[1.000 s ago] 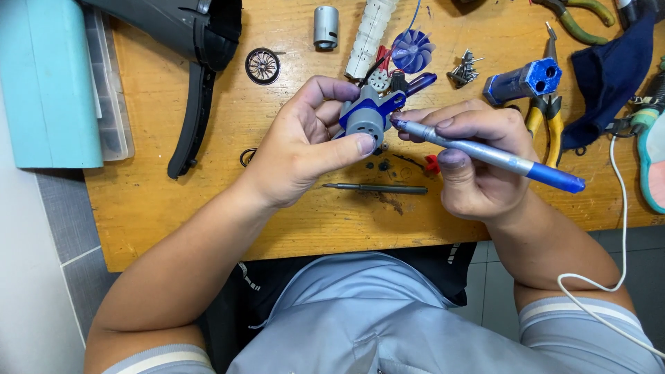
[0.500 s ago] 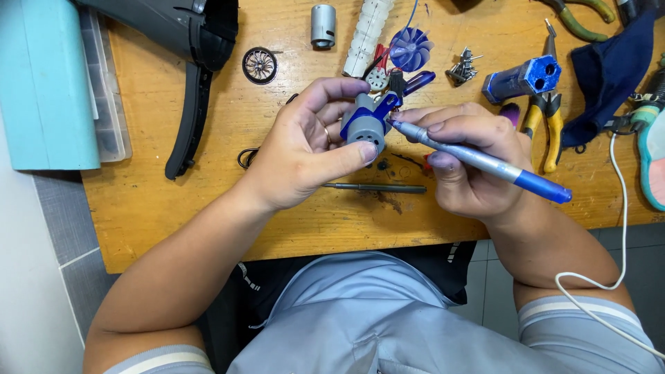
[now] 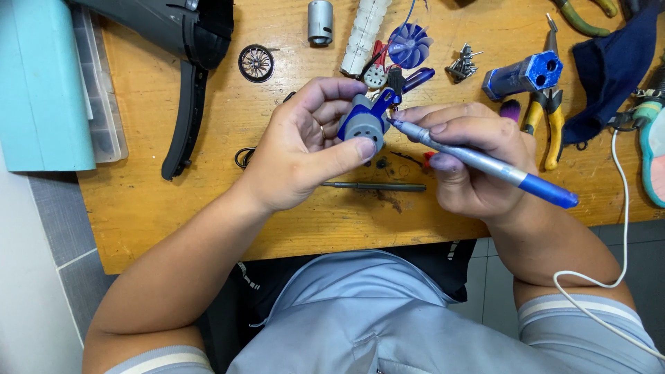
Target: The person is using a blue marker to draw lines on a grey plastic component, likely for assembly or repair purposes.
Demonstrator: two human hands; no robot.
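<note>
**Motor lifted closer, tool tip now at its blue bracket**

The left hand (image 3: 305, 149) holds the small grey motor (image 3: 364, 125) above the wooden table (image 3: 208, 208), thumb closed under its round face and fingers curled over the top at twelve o'clock: a firm grip, closed on the part. Compared with a second ago the motor has come up and turned a touch, its perforated end now facing the camera more squarely.

The right hand (image 3: 471, 159) is closed around a grey and blue screwdriver (image 3: 485, 165), pen-fashion, handle trailing off toward four o'clock. Its tip has slid in from the motor's side to the blue bracket (image 3: 383, 105) at the motor's two o'clock edge, and it appears to touch there, though the exact contact is too small to tell. So the tool has gone from poised to engaged with the bracket.

On the table beneath the hands, at six o'clock of the motor, lies a thin dark shaft (image 3: 374, 186). Up at twelve o'clock sit a blue fan impeller (image 3: 410, 46), a white ribbed cylinder (image 3: 367, 28) and a silver motor can (image 3: 320, 21). Yellow-handled pliers (image 3: 547, 128) rest at three o'clock, and a dark hair dryer shell (image 3: 180, 41) fills the ten o'clock corner.
</note>
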